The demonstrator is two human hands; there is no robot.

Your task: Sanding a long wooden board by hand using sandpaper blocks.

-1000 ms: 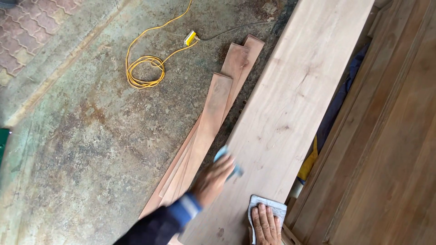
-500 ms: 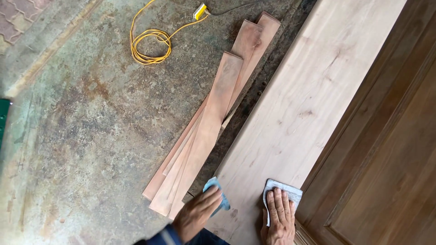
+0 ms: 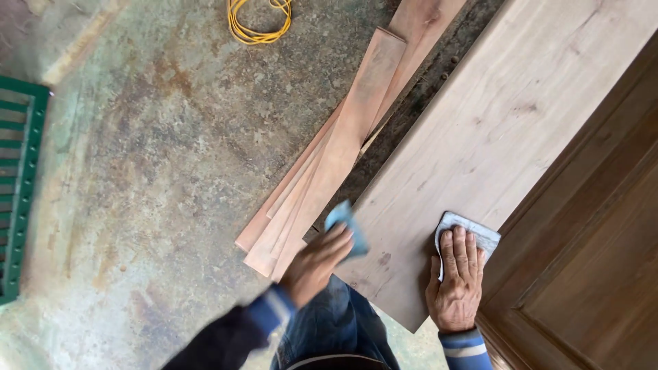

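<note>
Pressing flat on a pale wooden board (image 3: 493,130), the right hand (image 3: 456,281) is seen with its fingers stretched out and laid close together over a white-grey cloth (image 3: 480,233), which is pinned against the board near its right edge. The cloth shows beyond the fingertips and is partly covered by the hand. The left hand (image 3: 317,264) is blurred; its fingers are curled loosely around a light blue cloth (image 3: 346,226), which is held at the left edge of the same board, close to its near corner. How tightly the blue cloth is gripped cannot be told. The board is laid slantwise, running from the lower middle up toward the top right. Just beside its right edge a darker brown panelled door (image 3: 596,240) is seen. To the left of the board, several thin reddish wooden strips (image 3: 336,157) are stacked on the stained concrete floor (image 3: 151,192). A coiled yellow cable (image 3: 257,24) is lying on the floor near the top edge, and a green metal grille (image 3: 20,185) is seen at the far left.
</note>
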